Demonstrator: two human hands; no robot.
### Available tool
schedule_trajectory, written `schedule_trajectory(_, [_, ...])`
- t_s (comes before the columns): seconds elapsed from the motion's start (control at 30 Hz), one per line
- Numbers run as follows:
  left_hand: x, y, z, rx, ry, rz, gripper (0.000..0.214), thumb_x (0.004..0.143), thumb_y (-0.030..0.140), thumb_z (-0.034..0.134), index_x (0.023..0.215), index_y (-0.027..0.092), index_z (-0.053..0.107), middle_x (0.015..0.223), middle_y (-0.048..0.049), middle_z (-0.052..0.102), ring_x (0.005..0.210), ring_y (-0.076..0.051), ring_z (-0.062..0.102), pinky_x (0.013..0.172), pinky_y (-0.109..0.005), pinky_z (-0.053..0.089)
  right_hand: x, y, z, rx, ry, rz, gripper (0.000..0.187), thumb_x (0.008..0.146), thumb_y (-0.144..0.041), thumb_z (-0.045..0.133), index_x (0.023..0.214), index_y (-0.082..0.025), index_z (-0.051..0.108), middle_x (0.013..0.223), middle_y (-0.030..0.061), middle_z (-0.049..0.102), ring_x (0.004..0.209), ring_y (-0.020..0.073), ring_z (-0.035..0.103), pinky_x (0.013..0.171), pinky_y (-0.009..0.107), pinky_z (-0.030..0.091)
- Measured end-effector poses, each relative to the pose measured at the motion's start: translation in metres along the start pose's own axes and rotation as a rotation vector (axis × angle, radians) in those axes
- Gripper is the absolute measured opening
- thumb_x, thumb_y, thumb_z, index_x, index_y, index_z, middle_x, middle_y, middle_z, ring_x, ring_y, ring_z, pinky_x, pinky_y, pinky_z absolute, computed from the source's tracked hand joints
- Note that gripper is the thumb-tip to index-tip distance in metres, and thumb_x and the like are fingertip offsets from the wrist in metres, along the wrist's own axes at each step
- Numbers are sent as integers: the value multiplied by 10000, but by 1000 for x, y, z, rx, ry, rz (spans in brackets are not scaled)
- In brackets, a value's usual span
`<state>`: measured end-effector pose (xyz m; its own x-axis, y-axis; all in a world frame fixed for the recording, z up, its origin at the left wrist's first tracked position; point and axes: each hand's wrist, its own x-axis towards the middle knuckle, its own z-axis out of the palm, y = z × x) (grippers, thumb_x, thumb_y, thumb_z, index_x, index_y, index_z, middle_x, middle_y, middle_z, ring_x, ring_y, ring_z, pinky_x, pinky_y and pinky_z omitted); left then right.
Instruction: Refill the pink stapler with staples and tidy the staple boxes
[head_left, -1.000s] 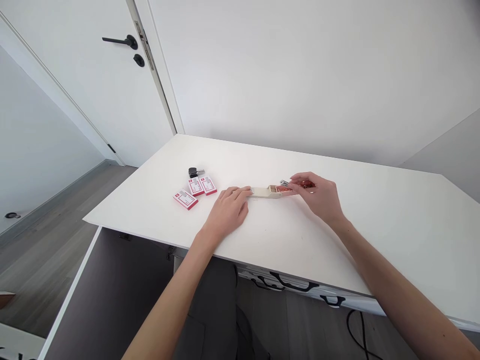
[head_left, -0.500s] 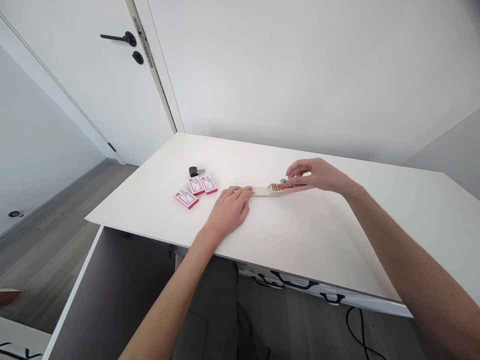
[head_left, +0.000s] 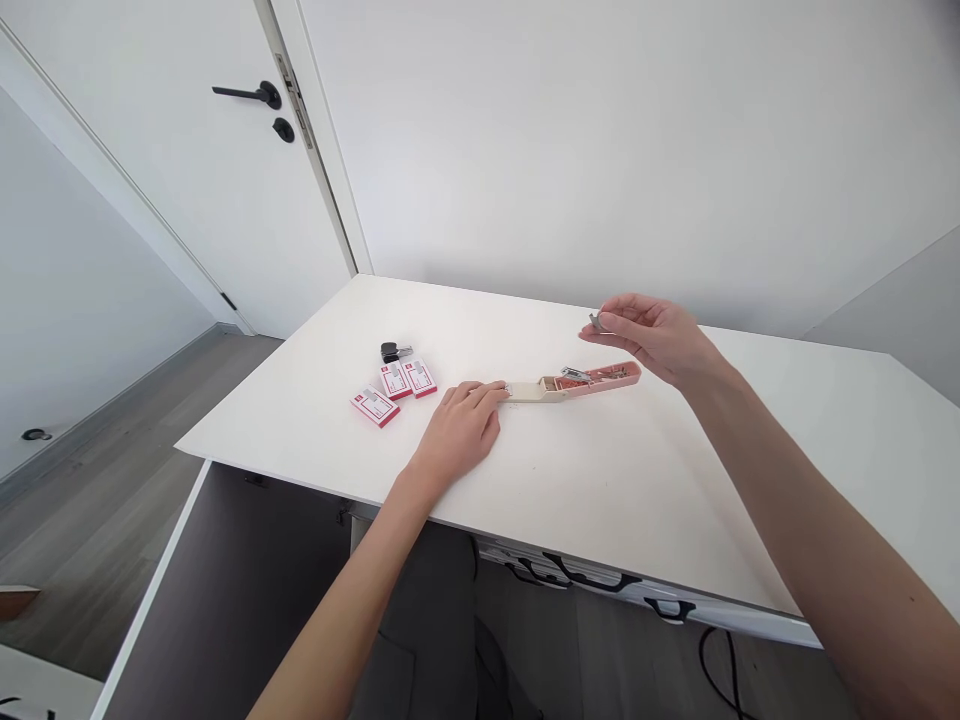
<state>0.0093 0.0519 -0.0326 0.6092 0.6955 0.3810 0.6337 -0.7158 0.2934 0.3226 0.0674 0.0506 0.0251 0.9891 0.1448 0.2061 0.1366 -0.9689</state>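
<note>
Bracing opened pink-and-cream stapler (head_left: 559,394) on white tabletop (head_left: 600,470) — left hand (head_left: 459,428) loosely open, gripping nothing; right hand (head_left: 658,340) pinching small metal piece (head_left: 596,321) nearby, fingertips nearly closed — best press base steady; pinch firmly.

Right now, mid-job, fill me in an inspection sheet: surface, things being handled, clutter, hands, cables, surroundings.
Surface: white tabletop, a few tiny specks near its middle.
Things handled: long open case, cream part left, pink part right with small metal bits inside; small grey piece, too small to identify.
Clutter: three red-and-white boxes left of the case; small black-and-silver tool behind them.
Hands: left hand rests on the cream end, grip unclear; right hand raised off the case, grey piece pinched in its fingers.
Cables: dark cable on the floor, lower right.
Surroundings: door at left, wall behind.
</note>
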Motion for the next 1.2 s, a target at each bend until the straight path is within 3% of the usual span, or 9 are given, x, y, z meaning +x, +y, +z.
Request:
schedule_trajectory(0.4, [1, -3, -3, 57, -7, 31, 437, 1047, 156, 418, 1423, 265, 612, 1489, -62, 639, 1325, -282, 569, 1105, -513, 499, -8, 19, 0, 135, 106, 19, 375, 844, -601, 837, 1070, -302, 817, 1204, 26, 764, 1139, 228, 746, 1145, 411, 590])
schedule_trajectory(0.67, [3, -3, -4, 91, -30, 49, 443, 1060, 181, 405, 1440, 275, 613, 1500, -82, 608, 1330, -303, 547, 1084, -524, 505, -2, 42, -24, 317, 186, 100, 312, 837, -473, 876, 1094, -307, 812, 1308, 37, 764, 1262, 229, 707, 1231, 395, 518])
schedule_trajectory(0.87, [3, -4, -3, 91, -22, 46, 441, 1064, 192, 411, 1451, 284, 602, 1508, -78, 605, 1333, -300, 551, 1087, -527, 506, -7, 39, -30, 317, 178, 91, 334, 825, -424, 901, 1110, -269, 817, 1325, 57, 760, 1359, 246, 657, 1206, 342, 545])
schedule_trajectory(1.03, [3, -4, -4, 90, -22, 44, 438, 1066, 193, 412, 1451, 291, 595, 1502, -67, 611, 1340, -298, 550, 1094, -522, 502, -18, 23, -13, 162, 152, 55, 378, 820, -497, 896, 1124, -285, 822, 1217, 50, 804, 1197, 271, 756, 1150, 449, 596])
schedule_trajectory(1.2, [3, -3, -5, 76, -27, 49, 429, 1060, 193, 428, 1441, 275, 607, 1505, -73, 612, 1328, -305, 553, 1094, -525, 502, -29, 15, 6, -119, 132, 0, 390, 814, -553, 872, 1096, -286, 832, 1111, 61, 826, 919, 286, 813, 907, 501, 685])
